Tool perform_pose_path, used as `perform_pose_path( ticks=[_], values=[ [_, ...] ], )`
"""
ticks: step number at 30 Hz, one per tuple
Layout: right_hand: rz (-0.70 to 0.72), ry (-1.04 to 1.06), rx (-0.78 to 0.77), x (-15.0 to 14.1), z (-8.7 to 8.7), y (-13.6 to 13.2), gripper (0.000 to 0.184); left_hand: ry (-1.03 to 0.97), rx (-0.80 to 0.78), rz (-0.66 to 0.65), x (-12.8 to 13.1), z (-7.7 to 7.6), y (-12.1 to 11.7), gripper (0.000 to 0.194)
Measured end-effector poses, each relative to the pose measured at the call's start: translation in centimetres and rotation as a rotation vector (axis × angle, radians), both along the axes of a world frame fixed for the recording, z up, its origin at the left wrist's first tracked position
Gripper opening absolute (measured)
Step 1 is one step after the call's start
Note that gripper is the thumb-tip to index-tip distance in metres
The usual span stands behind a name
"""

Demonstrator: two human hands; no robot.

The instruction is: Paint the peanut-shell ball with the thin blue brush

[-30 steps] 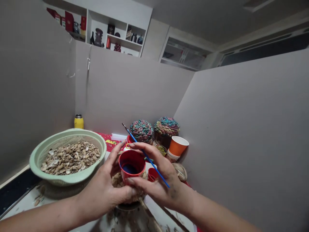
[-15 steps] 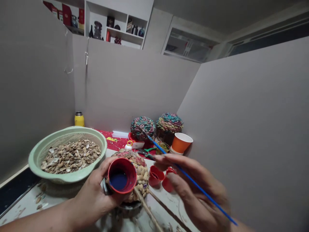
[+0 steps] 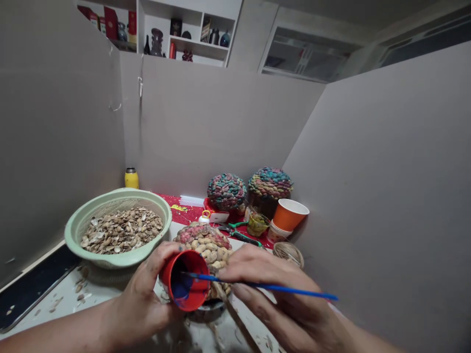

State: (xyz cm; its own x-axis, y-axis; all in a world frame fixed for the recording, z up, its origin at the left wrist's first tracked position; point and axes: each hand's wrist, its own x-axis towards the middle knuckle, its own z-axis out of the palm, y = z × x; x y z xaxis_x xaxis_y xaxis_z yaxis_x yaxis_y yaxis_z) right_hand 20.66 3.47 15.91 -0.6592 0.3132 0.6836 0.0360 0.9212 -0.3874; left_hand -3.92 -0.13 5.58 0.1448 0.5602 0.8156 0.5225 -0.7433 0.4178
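My left hand (image 3: 152, 287) grips a red cup (image 3: 201, 289) tilted toward me, with dark blue paint (image 3: 183, 283) inside. Between the thumb and fingers of my right hand (image 3: 279, 289) is a blue paintbrush (image 3: 268, 285); its tip reaches into the cup's mouth. Behind the cup sits a rounded form covered in peanut shells (image 3: 209, 247), partly painted pinkish red on top and otherwise bare tan. A stick (image 3: 237, 318) extends from it toward me. Its lower part is hidden by the cup and my hands.
On the left stands a green basin (image 3: 71, 235) of shells. Farther back are two multicoloured shell-covered balls (image 3: 226, 191), orange paper cups (image 3: 289, 215), green-handled pliers (image 3: 245, 238), a twine roll (image 3: 289, 254) and a yellow bottle (image 3: 131, 179). Grey panels (image 3: 221, 117) enclose the table.
My right hand has moved left and lowered the brush from above the table into the red cup. The cup now tips more to the right. The whole view has shifted slightly.
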Motion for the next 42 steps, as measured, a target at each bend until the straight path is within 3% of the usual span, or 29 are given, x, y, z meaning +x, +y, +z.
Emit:
perform_pose_path(
  ticks=[7, 11, 17, 23, 28, 33, 39, 42],
  values=[
    [-0.019, -0.098, -0.033, -2.0, -0.3, 1.1, 0.009, 0.002, 0.009, -0.011, -0.4, 0.3, 0.0, 0.063],
    [0.005, -0.159, -0.176, -2.7, -0.3, 1.2, 0.008, -0.06, -0.077, -0.027, -0.4, -0.4, 0.1, 0.071],
    [0.014, -0.038, -0.004, -3.0, -0.6, 2.2, 0.006, -0.084, -0.21, -0.084, 0.1, 0.0, 0.1, 0.069],
    [-0.004, -0.092, -0.128, -3.3, -0.5, 2.3, 0.011, -0.106, -0.425, -0.134, 0.3, 0.6, 0.2, 0.06],
    [-0.009, -0.026, -0.108, -3.6, -0.1, 2.5, 0.008, -0.106, -0.391, -0.186, -0.1, 0.5, -0.2, 0.065],
    [0.034, -0.094, -0.28, -3.6, 0.2, 2.3, 0.017, -0.074, -0.372, -0.191, -0.4, 0.6, -0.6, 0.07],
    [0.0, -0.013, -0.144, -3.7, 0.1, 2.4, 0.011, -0.078, -0.354, -0.085, -0.2, 0.2, -0.3, 0.086],
    [0.013, -0.063, -0.21, -3.6, 0.0, 2.3, 0.013, -0.054, -0.373, -0.081, -0.2, 0.2, -0.1, 0.08]
  ],
)
